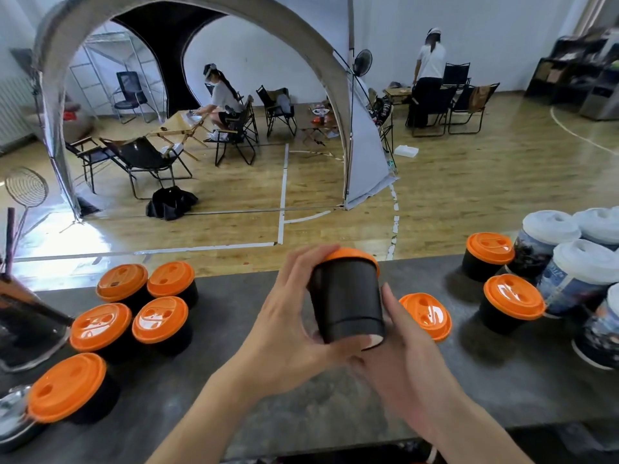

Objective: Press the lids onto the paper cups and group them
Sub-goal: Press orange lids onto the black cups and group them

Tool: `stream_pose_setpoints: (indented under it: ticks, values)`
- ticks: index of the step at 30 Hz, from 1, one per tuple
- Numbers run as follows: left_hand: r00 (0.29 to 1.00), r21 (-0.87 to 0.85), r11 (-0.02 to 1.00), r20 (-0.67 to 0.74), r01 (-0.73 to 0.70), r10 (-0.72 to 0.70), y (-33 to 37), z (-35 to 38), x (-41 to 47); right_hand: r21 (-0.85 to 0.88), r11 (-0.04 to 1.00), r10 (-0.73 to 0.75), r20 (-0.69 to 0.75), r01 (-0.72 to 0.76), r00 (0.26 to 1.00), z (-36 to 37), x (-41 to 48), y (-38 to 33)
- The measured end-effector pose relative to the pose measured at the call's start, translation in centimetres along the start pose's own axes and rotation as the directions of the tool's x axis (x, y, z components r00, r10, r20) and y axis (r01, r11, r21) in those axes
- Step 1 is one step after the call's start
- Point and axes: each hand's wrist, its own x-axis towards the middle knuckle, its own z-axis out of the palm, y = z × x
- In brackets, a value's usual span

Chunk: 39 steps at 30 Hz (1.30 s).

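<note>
above the counter centre: black cup held off the surface. left hand grips its wall up by the orange lid; right hand grips the base. long axis tipped, lid end away from wearer. lidded cluster lies left, nearer the left hand; probable set-down there.

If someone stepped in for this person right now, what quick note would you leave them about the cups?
Left hand grips the black cup, tilted away, orange lid on; right hand holds its base.
Five lidded cups sit grouped at left; two stray lidded cups stand at right by white-lidded cups.
A loose lid lies past the right hand; no cup visible under it.
Left: seat the held lid firmly, probably, then join the strays to the group.
</note>
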Motion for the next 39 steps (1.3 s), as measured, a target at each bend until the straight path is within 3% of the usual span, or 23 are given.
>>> stream_pose_setpoints:
  ticks: [2, 3, 8, 9, 14, 16, 19, 22, 24, 26, 30, 35, 39]
  values:
    - [0.992, 0.248, 0.962, 0.075, -0.118, 0.103, 0.6, -0.5, 0.5, -0.061, 0.996, -0.06, 0.004, 0.06, 0.998, 0.1, 0.1, -0.2]
    - [0.988, 0.259, 0.957, 0.116, -0.128, 0.101, 0.7, -0.5, 0.6, -0.077, 0.994, -0.08, 0.018, 0.082, 0.997, 0.4, 0.0, -0.3]
    - [0.997, -0.043, 0.997, 0.02, 0.071, -0.07, 0.6, -0.2, 0.3, 0.052, 0.996, -0.07, -0.004, 0.07, 0.998, 0.4, 0.1, -0.6]
    - [0.997, -0.065, 0.995, 0.009, 0.079, -0.079, 0.6, -0.1, 0.3, 0.061, 0.997, -0.054, 0.001, 0.054, 0.999, 0.4, 0.0, -0.6]
    - [0.994, 0.136, 0.986, 0.053, -0.097, 0.09, 0.8, -0.2, 0.7, -0.027, 0.996, -0.087, -0.058, 0.085, 0.995, 0.5, -0.3, -0.5]
    - [0.994, 0.057, 0.996, 0.078, -0.075, 0.071, 1.0, -0.1, 0.6, -0.054, 0.996, -0.069, -0.057, 0.066, 0.996, 0.8, -0.4, -0.6]
    - [0.995, -0.159, 0.984, 0.073, 0.08, -0.069, 1.3, 0.3, 0.3, -0.005, 0.999, -0.037, -0.031, 0.037, 0.999, 0.7, -0.5, -0.4]
    - [0.999, 0.053, 0.999, 0.031, 0.007, -0.008, 1.0, 0.3, 0.2, -0.062, 0.997, -0.042, -0.087, 0.037, 0.995, 0.4, -0.4, -0.1]
    - [0.996, 0.189, 0.98, 0.074, -0.069, 0.055, 1.1, 0.1, 0.5, -0.14, 0.988, -0.081, -0.093, 0.068, 0.992, 0.5, -0.3, 0.0]
    - [0.992, 0.186, 0.979, 0.104, -0.084, 0.065, 1.0, 0.2, 0.6, -0.204, 0.975, -0.107, -0.098, 0.085, 0.989, 0.7, -0.3, 0.0]
    - [0.998, -0.016, 0.999, 0.042, 0.042, -0.041, 0.8, 0.4, 0.1, -0.184, 0.982, -0.047, -0.06, 0.035, 0.997, 0.6, -0.4, 0.0]
    - [0.998, 0.231, 0.971, 0.048, -0.054, 0.044, 0.6, 0.6, 0.3, -0.264, 0.963, -0.073, -0.072, 0.052, 0.995, 0.9, -0.6, -0.4]
    - [0.997, 0.194, 0.979, 0.066, -0.06, 0.048, 0.4, 0.8, 0.5, -0.25, 0.967, -0.079, -0.098, 0.052, 0.992, 1.0, -0.6, -0.6]
